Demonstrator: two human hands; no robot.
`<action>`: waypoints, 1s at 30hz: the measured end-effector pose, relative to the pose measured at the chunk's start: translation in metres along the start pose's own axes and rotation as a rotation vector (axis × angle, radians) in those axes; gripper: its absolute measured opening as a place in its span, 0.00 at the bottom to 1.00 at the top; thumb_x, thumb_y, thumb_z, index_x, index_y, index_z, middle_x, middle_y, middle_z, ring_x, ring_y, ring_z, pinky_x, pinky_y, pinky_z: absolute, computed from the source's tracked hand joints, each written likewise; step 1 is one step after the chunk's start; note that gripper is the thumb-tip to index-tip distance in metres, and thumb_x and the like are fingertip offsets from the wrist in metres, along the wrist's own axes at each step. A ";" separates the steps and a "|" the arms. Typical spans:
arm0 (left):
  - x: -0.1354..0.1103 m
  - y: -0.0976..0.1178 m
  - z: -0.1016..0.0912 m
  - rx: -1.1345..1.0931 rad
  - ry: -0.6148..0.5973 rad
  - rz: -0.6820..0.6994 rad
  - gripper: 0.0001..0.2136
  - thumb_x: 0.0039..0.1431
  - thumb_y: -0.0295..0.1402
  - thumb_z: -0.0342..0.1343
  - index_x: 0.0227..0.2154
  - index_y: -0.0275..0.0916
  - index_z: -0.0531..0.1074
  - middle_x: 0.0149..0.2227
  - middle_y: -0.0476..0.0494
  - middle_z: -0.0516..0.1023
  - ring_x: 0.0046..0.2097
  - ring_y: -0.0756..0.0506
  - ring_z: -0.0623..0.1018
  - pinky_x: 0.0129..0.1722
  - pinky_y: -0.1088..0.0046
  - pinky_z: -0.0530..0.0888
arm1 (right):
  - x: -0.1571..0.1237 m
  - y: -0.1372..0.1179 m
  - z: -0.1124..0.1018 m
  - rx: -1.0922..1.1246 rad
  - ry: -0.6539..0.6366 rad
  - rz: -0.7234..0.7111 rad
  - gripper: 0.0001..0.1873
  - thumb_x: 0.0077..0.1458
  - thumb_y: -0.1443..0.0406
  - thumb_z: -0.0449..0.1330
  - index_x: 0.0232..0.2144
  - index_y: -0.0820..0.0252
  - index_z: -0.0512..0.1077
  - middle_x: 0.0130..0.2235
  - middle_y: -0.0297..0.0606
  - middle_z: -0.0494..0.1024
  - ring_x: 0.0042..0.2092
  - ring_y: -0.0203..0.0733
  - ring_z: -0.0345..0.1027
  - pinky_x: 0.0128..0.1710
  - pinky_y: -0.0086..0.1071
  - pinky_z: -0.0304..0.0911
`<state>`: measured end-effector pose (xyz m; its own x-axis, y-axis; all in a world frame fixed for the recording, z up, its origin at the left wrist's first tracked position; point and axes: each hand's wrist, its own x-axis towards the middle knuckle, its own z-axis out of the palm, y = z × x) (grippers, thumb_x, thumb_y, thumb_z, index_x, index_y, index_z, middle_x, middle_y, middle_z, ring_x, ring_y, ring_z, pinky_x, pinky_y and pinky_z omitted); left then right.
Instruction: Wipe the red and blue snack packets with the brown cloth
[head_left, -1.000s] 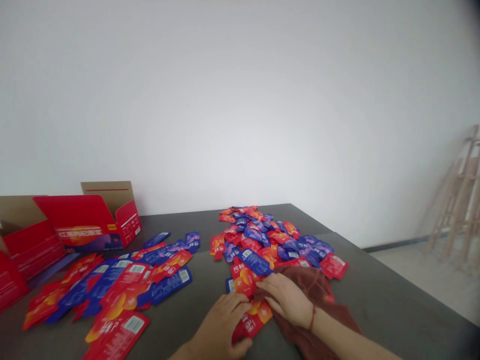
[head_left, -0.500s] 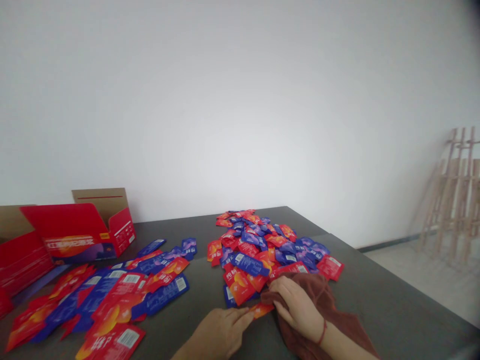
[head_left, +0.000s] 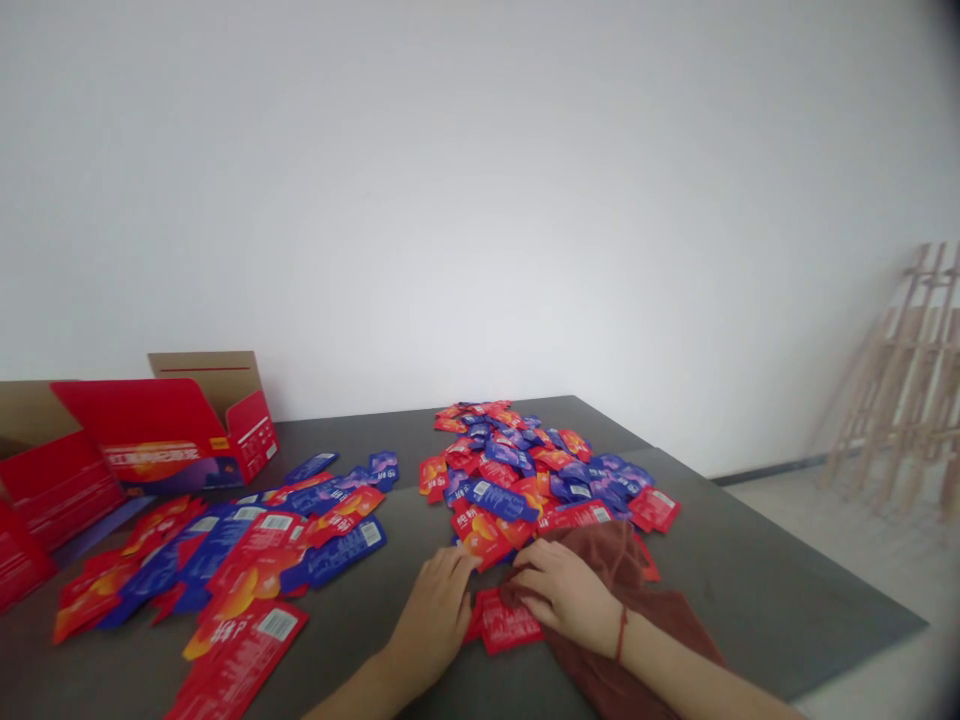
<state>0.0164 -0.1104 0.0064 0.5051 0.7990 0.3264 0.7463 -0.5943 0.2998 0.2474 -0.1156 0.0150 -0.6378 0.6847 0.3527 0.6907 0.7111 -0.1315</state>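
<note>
My right hand (head_left: 568,597) is closed on a bunched brown cloth (head_left: 637,620), with its fingertips pressing the cloth over a red sachet (head_left: 510,622) that lies back side up on the table. On its left, my left hand (head_left: 435,608) is curled with the fingers together at the near edge of the sachet pile. Its fingertips are by an orange-and-red sachet (head_left: 480,530); whether they grip one is hidden. Red and blue sachets are heaped in the pile (head_left: 517,455) just beyond both hands.
Overlapping red and blue sachets (head_left: 255,560) spread over the left of the dark table (head_left: 750,560). Behind them stand open red cartons (head_left: 150,430), with flaps up. A white wall runs along the back. Wooden racks (head_left: 900,390) lean against it beyond the table's right edge.
The orange sachet front between my hands is gone from sight; a red sachet back shows under the cloth. My left hand has moved up towards the pile. The view has shifted slightly.
</note>
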 end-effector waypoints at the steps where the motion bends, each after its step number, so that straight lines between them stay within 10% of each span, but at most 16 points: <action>1: -0.001 0.000 0.000 0.039 -0.017 -0.016 0.23 0.53 0.20 0.44 0.52 0.39 0.65 0.54 0.41 0.68 0.56 0.41 0.66 0.57 0.59 0.62 | 0.001 -0.002 -0.001 -0.009 -0.004 0.012 0.08 0.61 0.65 0.54 0.38 0.56 0.74 0.44 0.36 0.72 0.46 0.41 0.62 0.46 0.35 0.57; 14: 0.000 -0.004 0.008 0.200 -0.119 -0.078 0.31 0.52 0.19 0.42 0.62 0.35 0.55 0.63 0.38 0.59 0.65 0.42 0.56 0.61 0.58 0.55 | 0.005 -0.024 -0.003 0.075 -0.125 -0.286 0.15 0.63 0.56 0.52 0.46 0.53 0.72 0.47 0.37 0.72 0.47 0.42 0.61 0.46 0.37 0.55; 22: 0.003 -0.008 0.016 0.200 -0.127 -0.054 0.35 0.48 0.17 0.42 0.62 0.38 0.55 0.64 0.42 0.59 0.65 0.43 0.55 0.62 0.57 0.55 | -0.011 -0.007 -0.006 0.097 -0.026 0.099 0.14 0.65 0.62 0.50 0.41 0.54 0.75 0.41 0.37 0.73 0.43 0.41 0.63 0.44 0.35 0.58; 30: 0.001 -0.018 0.014 0.141 -0.068 0.009 0.33 0.50 0.19 0.43 0.61 0.40 0.57 0.62 0.43 0.61 0.64 0.43 0.56 0.61 0.59 0.57 | 0.027 -0.043 0.007 -0.007 -0.094 -0.111 0.09 0.60 0.59 0.57 0.40 0.53 0.74 0.42 0.33 0.73 0.46 0.41 0.61 0.45 0.36 0.55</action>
<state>0.0091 -0.0973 -0.0112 0.5365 0.8010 0.2656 0.7927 -0.5863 0.1670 0.1983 -0.1268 0.0235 -0.7391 0.6143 0.2764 0.6166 0.7822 -0.0898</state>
